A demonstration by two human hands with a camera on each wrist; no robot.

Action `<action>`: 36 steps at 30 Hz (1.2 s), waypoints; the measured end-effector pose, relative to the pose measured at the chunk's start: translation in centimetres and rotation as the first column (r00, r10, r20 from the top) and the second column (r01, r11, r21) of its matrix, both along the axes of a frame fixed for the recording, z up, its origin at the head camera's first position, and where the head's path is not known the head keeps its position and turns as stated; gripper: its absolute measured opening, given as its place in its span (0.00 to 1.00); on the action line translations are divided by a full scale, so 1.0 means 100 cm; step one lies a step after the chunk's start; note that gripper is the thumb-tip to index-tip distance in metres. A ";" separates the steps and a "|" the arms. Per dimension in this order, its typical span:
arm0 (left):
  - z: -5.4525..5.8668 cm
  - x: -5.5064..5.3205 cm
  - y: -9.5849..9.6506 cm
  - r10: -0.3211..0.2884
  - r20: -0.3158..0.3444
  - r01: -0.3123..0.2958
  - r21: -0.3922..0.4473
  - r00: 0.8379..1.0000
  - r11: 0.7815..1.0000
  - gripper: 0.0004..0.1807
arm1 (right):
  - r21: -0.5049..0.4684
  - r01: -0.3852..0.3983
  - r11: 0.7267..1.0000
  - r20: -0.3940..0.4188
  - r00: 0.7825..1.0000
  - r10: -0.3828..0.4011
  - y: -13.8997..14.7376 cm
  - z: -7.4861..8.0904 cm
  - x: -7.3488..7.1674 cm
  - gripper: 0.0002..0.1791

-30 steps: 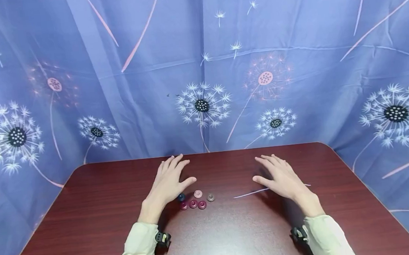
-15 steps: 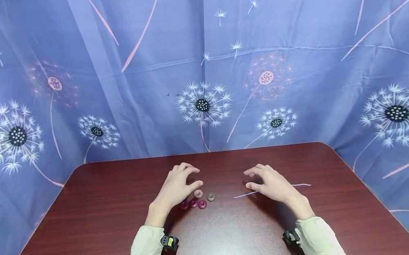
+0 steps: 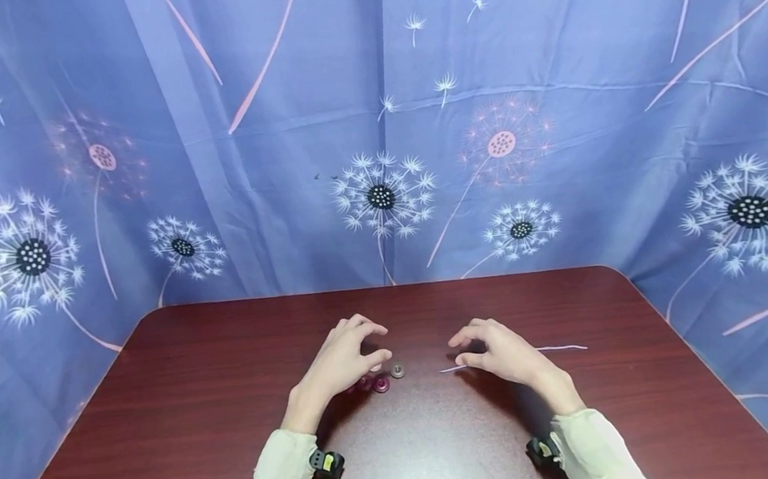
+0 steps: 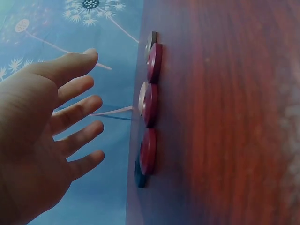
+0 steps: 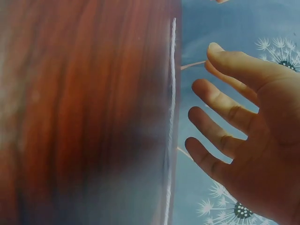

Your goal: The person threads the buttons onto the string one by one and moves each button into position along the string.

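Cord point(image 5: 171, 112): I find it on the wood-grain tabletop point(image 3: 165, 415), below the right hand point(image 3: 506, 351), which is clearly the nearer of the two; from the head camera that hand hides its middle, and both ends show past it.
Long axis: it runs side to side with a slight slant, left end closer to the person than right end, so it passes across beneath the hand and not along the forearm.
Right hand: I see it raised above the cord, fingers spread and softly bent, thumb apart, holding nothing.
Left hand point(image 3: 337, 361): wide too, thumb well away from the fingers, grip vacant; it hangs over and just beyond the button cluster point(image 3: 381, 384).
Cord to buttons: the cord's left end points toward the cluster but stops short, tabletop between them.
Cord's look: thin, whitish with a lilac tint from above, twisted in texture, nearly straight with a faint bend.
Buttons' look: round, flat-lying, close together; I count three crimson buttons point(image 4: 154, 63), one pale pink button point(image 4: 142, 98), one dark blue button point(image 4: 140, 176) and one grey-brown button point(image 3: 397, 371), the last lying nearest the cord. Their holes are too small for me to count.
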State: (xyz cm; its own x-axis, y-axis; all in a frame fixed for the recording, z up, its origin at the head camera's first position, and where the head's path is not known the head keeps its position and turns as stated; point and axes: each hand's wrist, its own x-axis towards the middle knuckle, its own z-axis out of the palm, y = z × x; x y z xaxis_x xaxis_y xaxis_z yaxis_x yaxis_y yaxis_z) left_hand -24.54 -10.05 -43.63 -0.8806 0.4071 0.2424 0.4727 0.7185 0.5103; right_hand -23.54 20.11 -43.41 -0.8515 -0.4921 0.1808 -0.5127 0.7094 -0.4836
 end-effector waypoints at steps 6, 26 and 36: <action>-0.003 0.001 0.003 -0.012 0.010 0.012 -0.001 1.000 1.000 0.21 | -0.034 -0.019 0.999 0.023 1.000 0.020 -0.004 -0.002 -0.002 0.12; -0.011 0.002 0.018 -0.053 0.080 0.058 -0.067 0.995 0.996 0.23 | -0.123 -0.073 0.990 0.163 0.982 0.093 -0.004 -0.009 -0.003 0.13; -0.011 0.000 0.019 -0.086 0.122 0.102 -0.136 0.989 0.985 0.24 | -0.033 -0.095 0.995 0.097 0.990 0.098 -0.004 -0.012 -0.005 0.11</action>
